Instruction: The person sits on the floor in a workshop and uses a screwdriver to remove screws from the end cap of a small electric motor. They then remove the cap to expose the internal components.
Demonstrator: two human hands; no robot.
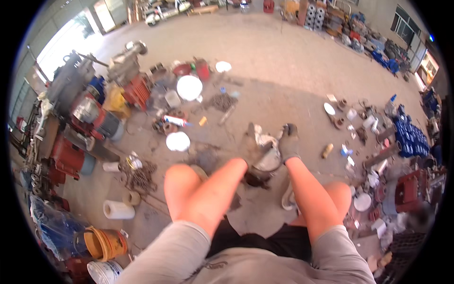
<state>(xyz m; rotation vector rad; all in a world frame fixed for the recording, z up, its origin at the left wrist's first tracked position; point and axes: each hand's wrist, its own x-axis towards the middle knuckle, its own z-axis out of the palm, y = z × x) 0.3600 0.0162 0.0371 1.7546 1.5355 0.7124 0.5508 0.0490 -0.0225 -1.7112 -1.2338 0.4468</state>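
Observation:
Between my knees, a rounded grey metal part (268, 160) is held low above the floor, its dark lower end tilted toward me. A crumpled whitish rag (265, 137) lies against its far side. My left hand (249, 146), in a dark grey work glove, is closed along the part's left side. My right hand (289, 142), gloved too, is closed at its right side beside the rag, fingers curled at the far end. Blur hides exactly how the fingers meet the part and the rag.
Red and grey motors (97, 116) crowd the left side. An orange bucket (106, 242) stands at lower left, near a white roll (118, 209). White round lids (189, 88) and a chain heap (222, 102) lie ahead. Blue ribbed parts (410, 135) are stacked at right.

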